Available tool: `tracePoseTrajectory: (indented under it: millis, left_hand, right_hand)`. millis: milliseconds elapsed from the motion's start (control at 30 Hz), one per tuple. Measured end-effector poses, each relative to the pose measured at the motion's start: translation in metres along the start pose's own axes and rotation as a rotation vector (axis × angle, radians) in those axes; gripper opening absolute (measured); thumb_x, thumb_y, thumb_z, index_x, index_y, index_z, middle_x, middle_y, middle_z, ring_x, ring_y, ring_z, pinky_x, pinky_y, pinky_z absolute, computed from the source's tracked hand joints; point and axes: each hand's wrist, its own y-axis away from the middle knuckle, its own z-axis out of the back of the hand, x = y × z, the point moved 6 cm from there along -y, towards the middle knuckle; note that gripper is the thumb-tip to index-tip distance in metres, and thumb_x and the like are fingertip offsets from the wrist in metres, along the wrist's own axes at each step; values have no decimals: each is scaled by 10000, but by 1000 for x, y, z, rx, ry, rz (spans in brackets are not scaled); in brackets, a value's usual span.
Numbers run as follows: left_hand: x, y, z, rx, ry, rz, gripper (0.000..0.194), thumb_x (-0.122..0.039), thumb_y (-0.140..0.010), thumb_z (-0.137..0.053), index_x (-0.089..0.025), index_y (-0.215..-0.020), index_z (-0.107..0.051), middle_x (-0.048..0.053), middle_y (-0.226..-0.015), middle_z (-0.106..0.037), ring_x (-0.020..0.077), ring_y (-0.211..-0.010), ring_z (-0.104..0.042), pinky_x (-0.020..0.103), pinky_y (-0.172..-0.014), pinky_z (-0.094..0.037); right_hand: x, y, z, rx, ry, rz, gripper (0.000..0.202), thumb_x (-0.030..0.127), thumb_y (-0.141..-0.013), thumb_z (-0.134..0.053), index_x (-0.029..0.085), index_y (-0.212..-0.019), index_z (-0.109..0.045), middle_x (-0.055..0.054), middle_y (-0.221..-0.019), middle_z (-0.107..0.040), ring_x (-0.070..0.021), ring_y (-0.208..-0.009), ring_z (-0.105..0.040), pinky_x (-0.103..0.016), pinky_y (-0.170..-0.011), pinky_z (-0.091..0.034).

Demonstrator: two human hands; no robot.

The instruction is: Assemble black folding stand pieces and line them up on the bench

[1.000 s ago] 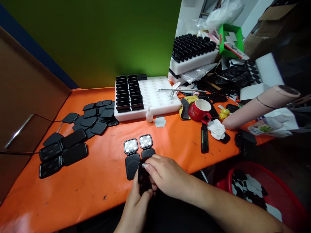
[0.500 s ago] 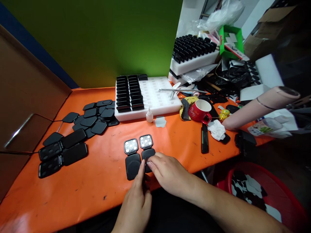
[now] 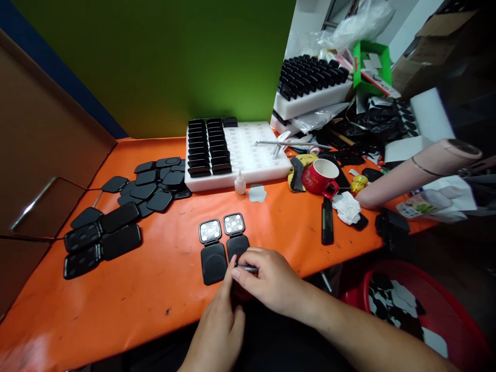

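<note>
At the lower middle of the frame: both hands are meeting over the near edge of the orange table [image 3: 163,289].
Right hand [image 3: 271,281]: its thumb and forefinger are pinching a small metal pin [image 3: 248,269], holding it level; the other fingers are curling in loosely.
Left hand [image 3: 219,323]: it is coming up from below with its fingers reaching towards the pin; something dark is sitting between the two hands, but whether these fingers are gripping it is impossible to tell.
Pin: it is lying just below the two open cases, right at the fingertips of both hands.
Open cases [image 3: 222,243]: two black ones are lying side by side just above the hands, the mirrored halves pointing away and the dark lids towards the person.
Left of the frame: a heap of black cases [image 3: 127,206] is spreading over the table, some flat and open.
Upper middle: a white tray [image 3: 256,155] is holding rows of black cases along its left side, with a small white bottle [image 3: 239,183] standing just in front.
Right of the tray: a red mug [image 3: 321,178] is sitting among clutter.
Lower right: a red basket [image 3: 434,305] is standing below the table edge.
</note>
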Motion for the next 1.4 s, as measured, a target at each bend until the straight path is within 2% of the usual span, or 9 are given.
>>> tracePoseTrajectory:
  millis: [200,267,533,667,767,1033,1167,1300,1400]
  left_hand:
    - [-4,2,-1,27,572,201,672,-142,-704,-456,-179,-1342,-248,76,-997,-622,229,-888,-607,380,-787,-487]
    - [-5,2,1,30,657,253,668,-150,-696,-475,-169,-1328,-260,43,-876,-632,197,-772,-613,343,-719,-506]
    - [-4,-1,4,-16,458,122,623,-160,-757,-441,-219,-1354,-272,72,-1236,-532,225,-1060,-541,343,-848,-469]
    - [-8,-2,7,-38,155,3,631,-139,-796,-403,-245,-1383,-199,63,-1364,-409,217,-1234,-386,372,-985,-353]
    - [-8,-1,7,-31,-36,-23,641,-145,-825,-369,-250,-1400,-107,92,-1357,-415,221,-1183,-452,408,-964,-368]
    - [-11,2,7,-27,-179,-72,602,-132,-820,-355,-251,-1387,-195,82,-1383,-379,229,-1182,-451,402,-964,-360]
    - [-10,0,4,-23,50,-27,572,-142,-780,-412,-231,-1338,-326,82,-1265,-507,236,-1154,-470,396,-980,-339]
    - [-1,0,-3,42,584,193,668,-138,-678,-471,-199,-1324,-314,52,-930,-645,218,-841,-611,361,-754,-490]
    - [1,0,-4,68,741,266,693,-143,-683,-490,-204,-1337,-270,36,-900,-649,192,-764,-620,334,-702,-505]
  right_hand:
    - [-22,5,-31,241,-686,-219,334,481,-879,-332,183,-840,-477,53,-558,-456,-90,-420,-478,-218,-429,-395]
    - [-23,6,-31,216,-661,-209,331,453,-890,-328,172,-790,-471,41,-579,-463,-88,-452,-489,-222,-456,-414]
    - [-5,5,-11,52,-174,-55,266,268,-919,-329,169,-763,-521,5,-692,-549,-97,-624,-525,-226,-603,-413]
    - [3,2,-4,-10,33,20,251,249,-915,-342,171,-794,-548,-23,-798,-569,-125,-747,-525,-245,-674,-401]
    - [9,3,-1,19,195,47,233,246,-905,-356,174,-824,-563,-29,-817,-567,-131,-746,-519,-252,-675,-386]
    - [0,2,-2,-5,-50,-46,188,290,-822,-501,172,-676,-515,23,-671,-530,-94,-620,-479,-209,-557,-356]
    - [-15,3,-15,10,-356,-88,250,360,-833,-487,166,-676,-493,22,-635,-508,-87,-577,-481,-207,-540,-391]
    - [-26,6,-34,190,-735,-197,364,503,-872,-344,168,-836,-482,64,-522,-413,-75,-402,-439,-194,-394,-346]
    - [-24,8,-29,175,-614,-175,337,446,-901,-319,168,-789,-475,45,-578,-452,-77,-457,-478,-207,-453,-390]
